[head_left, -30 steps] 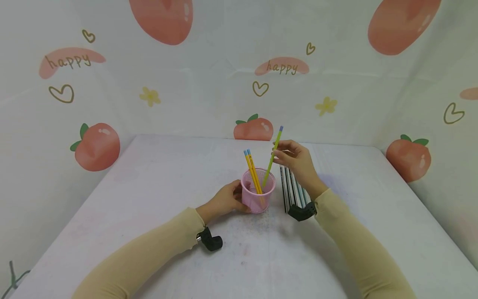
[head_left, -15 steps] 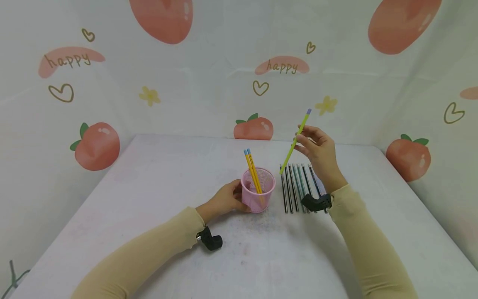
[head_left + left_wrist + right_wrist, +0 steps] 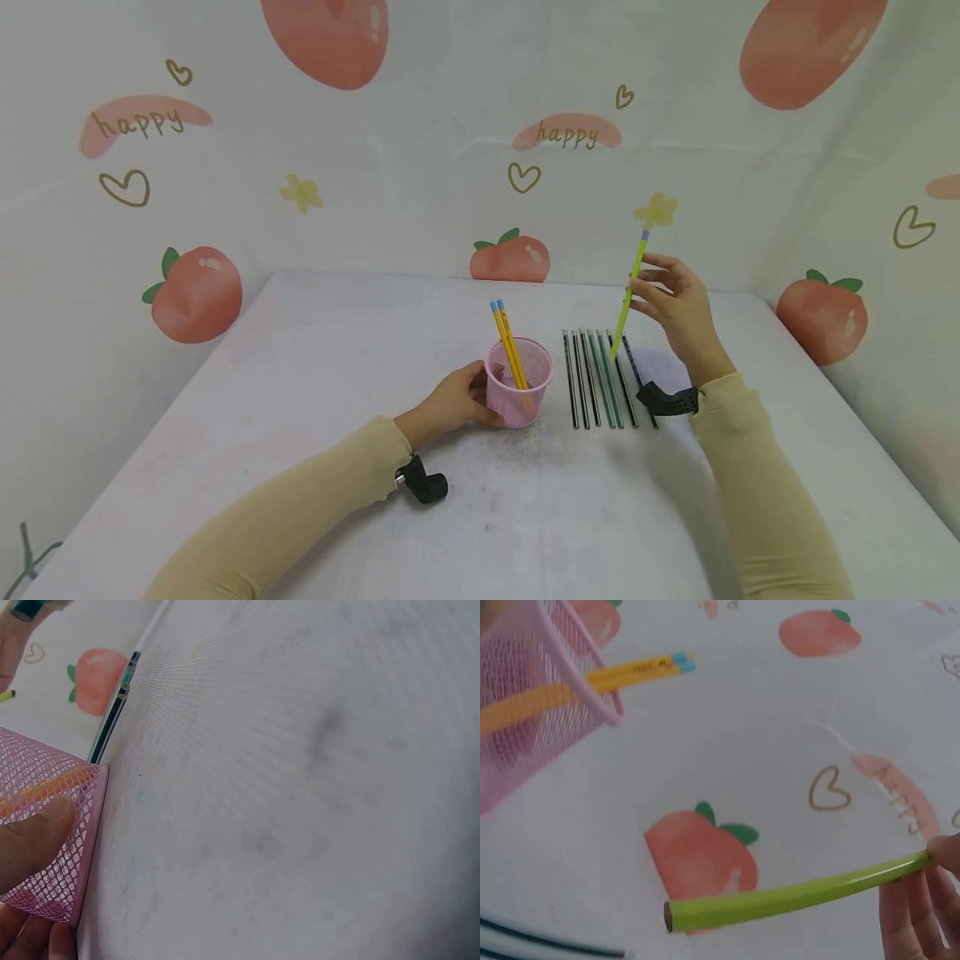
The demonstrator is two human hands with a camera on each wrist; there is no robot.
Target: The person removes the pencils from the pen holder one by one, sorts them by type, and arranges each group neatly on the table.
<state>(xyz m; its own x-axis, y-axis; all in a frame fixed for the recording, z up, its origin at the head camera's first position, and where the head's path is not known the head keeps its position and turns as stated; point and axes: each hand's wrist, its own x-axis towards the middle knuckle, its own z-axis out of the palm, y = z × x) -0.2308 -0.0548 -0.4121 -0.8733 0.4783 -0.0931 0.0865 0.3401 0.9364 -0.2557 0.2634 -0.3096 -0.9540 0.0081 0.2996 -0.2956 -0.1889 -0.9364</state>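
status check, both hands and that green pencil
Left hand grips pink mesh cup. Right hand pinches green pencil, held above row of pencils on table. Two yellow pencils in cup. Nothing in the way.

The right hand [image 3: 678, 304] has moved away from the pink mesh cup [image 3: 518, 383], going right and a little upward. One second ago it pinched the green pencil [image 3: 628, 296] with the pencil's lower end inside the cup, beside the two yellow pencils. Half a second ago the pencil was already out of the cup, slanted above the left end of the row of dark pencils [image 3: 603, 379] on the table. Now the hand holds the pencil more upright, its lower tip over the right part of that row. More of the row shows, as the wrist no longer covers it.
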